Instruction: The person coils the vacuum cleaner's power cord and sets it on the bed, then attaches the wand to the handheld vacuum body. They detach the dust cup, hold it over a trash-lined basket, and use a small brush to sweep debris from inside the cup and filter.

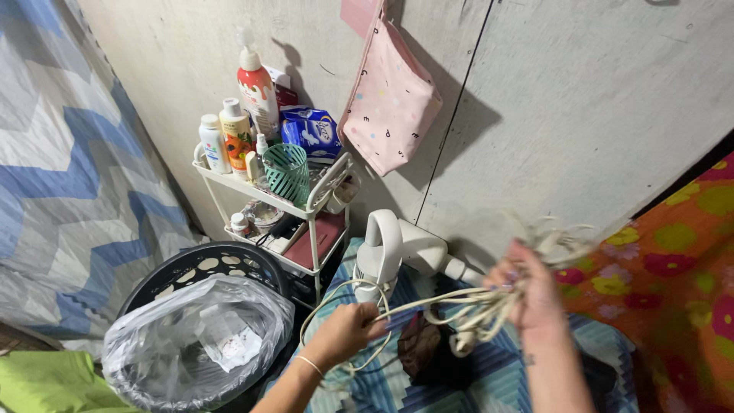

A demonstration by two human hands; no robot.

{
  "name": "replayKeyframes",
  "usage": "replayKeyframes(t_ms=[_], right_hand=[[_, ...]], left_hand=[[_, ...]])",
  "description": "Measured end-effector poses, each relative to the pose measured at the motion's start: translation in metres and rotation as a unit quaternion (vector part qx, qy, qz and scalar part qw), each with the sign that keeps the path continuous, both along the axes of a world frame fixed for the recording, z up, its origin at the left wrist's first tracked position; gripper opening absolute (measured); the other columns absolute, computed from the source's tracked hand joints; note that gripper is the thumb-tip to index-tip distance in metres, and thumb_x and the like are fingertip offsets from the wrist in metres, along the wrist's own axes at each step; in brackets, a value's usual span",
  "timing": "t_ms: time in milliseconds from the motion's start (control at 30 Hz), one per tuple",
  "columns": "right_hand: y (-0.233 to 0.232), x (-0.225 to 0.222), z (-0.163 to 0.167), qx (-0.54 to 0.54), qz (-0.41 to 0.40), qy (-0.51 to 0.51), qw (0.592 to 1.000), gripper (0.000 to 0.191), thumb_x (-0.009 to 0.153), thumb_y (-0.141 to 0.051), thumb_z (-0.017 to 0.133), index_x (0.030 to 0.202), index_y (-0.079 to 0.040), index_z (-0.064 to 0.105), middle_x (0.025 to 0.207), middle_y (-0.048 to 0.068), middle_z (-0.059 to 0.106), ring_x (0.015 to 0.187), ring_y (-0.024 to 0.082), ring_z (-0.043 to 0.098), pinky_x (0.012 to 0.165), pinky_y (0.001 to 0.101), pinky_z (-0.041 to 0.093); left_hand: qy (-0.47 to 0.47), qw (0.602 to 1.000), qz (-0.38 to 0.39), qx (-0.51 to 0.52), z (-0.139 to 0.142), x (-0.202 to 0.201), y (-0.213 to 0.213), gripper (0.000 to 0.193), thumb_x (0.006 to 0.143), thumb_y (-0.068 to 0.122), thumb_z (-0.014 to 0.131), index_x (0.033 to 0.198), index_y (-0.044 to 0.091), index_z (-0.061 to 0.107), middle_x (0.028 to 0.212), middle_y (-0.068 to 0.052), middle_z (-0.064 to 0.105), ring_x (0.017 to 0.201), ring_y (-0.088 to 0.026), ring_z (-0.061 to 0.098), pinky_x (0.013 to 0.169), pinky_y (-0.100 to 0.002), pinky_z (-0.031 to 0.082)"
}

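Cream-white cord (pixel 428 306) is stretched between the hands, pinched in the closed left hand (pixel 348 330) low down and bunched in loops gripped by the raised, blurred right hand (pixel 527 294), with a white handheld appliance (pixel 397 248) lying just beyond them and a lined basket (pixel 200 336) left of the left forearm.

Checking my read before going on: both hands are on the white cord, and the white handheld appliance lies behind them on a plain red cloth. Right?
Not quite. Both the left hand and right hand hold the white cord, and the white handheld appliance lies behind them, but the head view shows a blue patterned cloth, not plain red.
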State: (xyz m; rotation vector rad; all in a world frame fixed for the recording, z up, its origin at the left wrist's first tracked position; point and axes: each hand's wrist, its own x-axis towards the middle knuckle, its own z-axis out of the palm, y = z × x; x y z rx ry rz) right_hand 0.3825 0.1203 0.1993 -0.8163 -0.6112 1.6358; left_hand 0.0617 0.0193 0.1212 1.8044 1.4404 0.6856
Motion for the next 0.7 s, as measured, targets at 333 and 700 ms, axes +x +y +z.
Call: replayKeyframes(t_ms=[333, 700], right_hand=[[-0.019, 0.093, 0.042, 0.052, -0.161, -0.148, 0.974, 0.03, 0.096, -0.022, 0.071, 0.076, -0.019, 0.049, 0.059, -0.005, 0.041, 0.051, 0.01, 0.042, 0.051, 0.0292, 0.038], [-0.051, -0.022, 0.027, -0.005, 0.006, -0.313, 0.95, 0.016, 0.084, -0.013, 0.076, 0.078, -0.008, 0.062, 0.056, 0.002, 0.051, 0.043, 0.012, 0.044, 0.038, 0.0279, 0.032]], left_hand=[[-0.07, 0.993, 0.036, -0.087, -0.041, -0.072, -0.015, 0.032, 0.098, 0.032, 0.061, 0.089, 0.003, 0.067, 0.072, -0.014, 0.067, 0.067, -0.024, 0.065, 0.065, -0.038, 0.054], [0.425, 0.903, -0.034, -0.053, -0.032, -0.006, 0.017, 0.098, 0.088, 0.021, 0.07, 0.166, 0.023, 0.011, 0.159, -0.033, 0.023, 0.117, -0.04, 0.061, 0.092, -0.058, 0.049]])
